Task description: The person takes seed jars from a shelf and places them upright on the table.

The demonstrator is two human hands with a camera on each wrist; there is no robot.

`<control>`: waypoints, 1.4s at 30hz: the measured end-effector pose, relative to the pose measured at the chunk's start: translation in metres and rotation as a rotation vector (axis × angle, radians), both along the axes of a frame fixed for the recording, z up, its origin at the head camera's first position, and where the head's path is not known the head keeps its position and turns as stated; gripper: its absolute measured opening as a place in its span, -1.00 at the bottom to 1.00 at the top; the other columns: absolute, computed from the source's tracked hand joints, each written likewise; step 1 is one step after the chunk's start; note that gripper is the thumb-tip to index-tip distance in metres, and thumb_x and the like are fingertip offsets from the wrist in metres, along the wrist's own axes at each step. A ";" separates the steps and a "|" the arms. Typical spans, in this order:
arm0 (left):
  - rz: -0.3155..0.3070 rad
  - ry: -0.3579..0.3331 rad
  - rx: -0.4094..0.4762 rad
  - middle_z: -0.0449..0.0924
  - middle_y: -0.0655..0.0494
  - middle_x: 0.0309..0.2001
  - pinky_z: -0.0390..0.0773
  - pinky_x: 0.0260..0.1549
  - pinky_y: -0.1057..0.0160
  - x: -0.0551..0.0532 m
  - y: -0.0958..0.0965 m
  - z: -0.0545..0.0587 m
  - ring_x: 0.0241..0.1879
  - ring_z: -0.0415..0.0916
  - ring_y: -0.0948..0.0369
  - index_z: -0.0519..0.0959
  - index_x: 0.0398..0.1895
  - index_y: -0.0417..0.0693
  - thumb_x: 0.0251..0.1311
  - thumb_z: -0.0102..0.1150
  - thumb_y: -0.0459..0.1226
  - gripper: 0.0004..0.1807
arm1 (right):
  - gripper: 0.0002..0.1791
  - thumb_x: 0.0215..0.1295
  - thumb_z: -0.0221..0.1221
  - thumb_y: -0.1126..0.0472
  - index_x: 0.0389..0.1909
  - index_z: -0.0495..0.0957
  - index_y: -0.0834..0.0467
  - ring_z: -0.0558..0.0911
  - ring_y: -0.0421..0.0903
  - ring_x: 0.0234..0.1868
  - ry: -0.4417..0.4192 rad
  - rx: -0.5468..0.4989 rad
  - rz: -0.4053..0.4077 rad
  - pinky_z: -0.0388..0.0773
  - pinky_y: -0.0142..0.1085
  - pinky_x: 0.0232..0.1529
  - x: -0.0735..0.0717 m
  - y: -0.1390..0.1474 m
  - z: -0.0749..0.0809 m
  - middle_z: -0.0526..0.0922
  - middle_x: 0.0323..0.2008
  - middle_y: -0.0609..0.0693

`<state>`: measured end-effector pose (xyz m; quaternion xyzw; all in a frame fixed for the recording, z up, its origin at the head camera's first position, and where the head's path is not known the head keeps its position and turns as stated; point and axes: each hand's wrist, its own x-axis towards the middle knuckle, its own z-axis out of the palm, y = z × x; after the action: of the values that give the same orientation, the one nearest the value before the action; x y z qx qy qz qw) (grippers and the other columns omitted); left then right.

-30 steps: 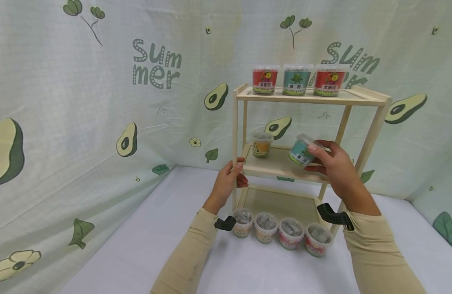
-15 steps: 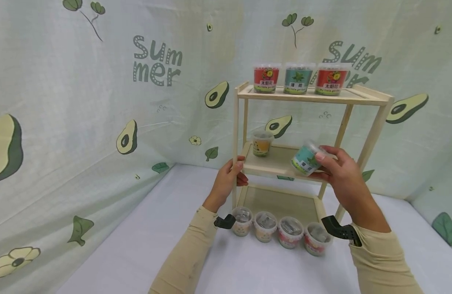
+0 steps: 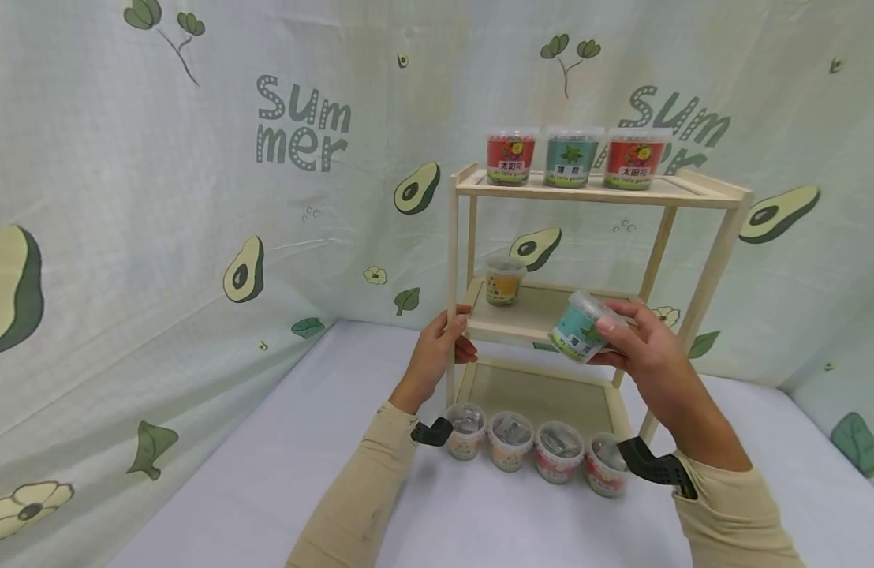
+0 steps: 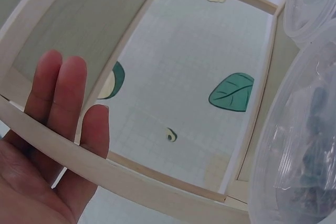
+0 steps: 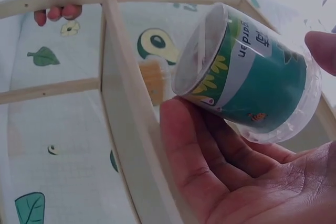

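My right hand (image 3: 653,347) grips a clear plastic tub with a teal mint label (image 3: 576,330), tilted, in front of the wooden rack's middle shelf (image 3: 511,315). In the right wrist view, the fingers lie under the teal-labelled tub (image 5: 257,82), with the thumb tip at the right edge. My left hand (image 3: 426,355) holds the rack's front left post (image 3: 453,244) at middle-shelf height. Seen from the left wrist, its fingers (image 4: 68,93) curl round the post. An orange-labelled tub (image 3: 503,285) stands upright at the left of the middle shelf.
Two red-labelled tubs (image 3: 511,158) (image 3: 632,162) flank another teal tub (image 3: 570,160) on the top shelf. Several lidded tubs (image 3: 511,442) stand in a row on the white table (image 3: 267,489), before the bottom shelf (image 3: 543,390). A printed curtain (image 3: 338,213) hangs behind.
The tub in my right hand has shifted slightly right, then back left and lower, toward the middle shelf's front edge. My left hand keeps its hold on the post.
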<state>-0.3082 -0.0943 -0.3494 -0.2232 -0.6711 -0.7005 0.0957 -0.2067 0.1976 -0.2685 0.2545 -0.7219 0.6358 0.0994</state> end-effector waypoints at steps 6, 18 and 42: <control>-0.008 0.003 0.009 0.60 -0.13 -0.45 0.68 -0.31 0.13 0.000 -0.001 -0.001 -0.47 0.65 0.07 0.48 0.31 0.01 0.50 -0.01 0.07 -0.50 | -0.58 0.57 -0.03 0.20 0.31 0.19 0.27 0.66 -0.07 -0.11 -0.040 0.099 -0.020 0.58 -0.41 -0.03 0.007 -0.008 -0.012 0.59 -0.02 0.02; -0.023 0.005 0.006 0.59 -0.22 -0.41 0.70 -0.25 0.05 -0.001 -0.002 0.005 -0.45 0.64 0.05 0.48 0.30 -0.02 0.50 0.01 0.04 -0.52 | -0.50 0.56 -0.01 0.19 0.35 0.13 0.34 0.67 -0.01 -0.11 -0.091 0.166 -0.010 0.58 -0.34 -0.04 0.013 -0.019 -0.022 0.57 -0.01 0.12; -0.056 -0.018 -0.034 0.61 -0.29 -0.32 0.67 -0.15 -0.03 -0.002 -0.007 0.002 -0.32 0.66 -0.09 0.44 0.36 0.00 0.51 -0.03 0.06 -0.48 | -0.41 0.50 0.09 0.19 0.39 0.14 0.36 0.69 0.07 -0.20 -0.159 0.207 0.030 0.63 -0.11 -0.04 0.011 -0.041 -0.054 0.61 -0.09 0.21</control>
<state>-0.3098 -0.1013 -0.3477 -0.2370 -0.6773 -0.6933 0.0660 -0.1953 0.1561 -0.3223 0.2230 -0.7853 0.5776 0.0055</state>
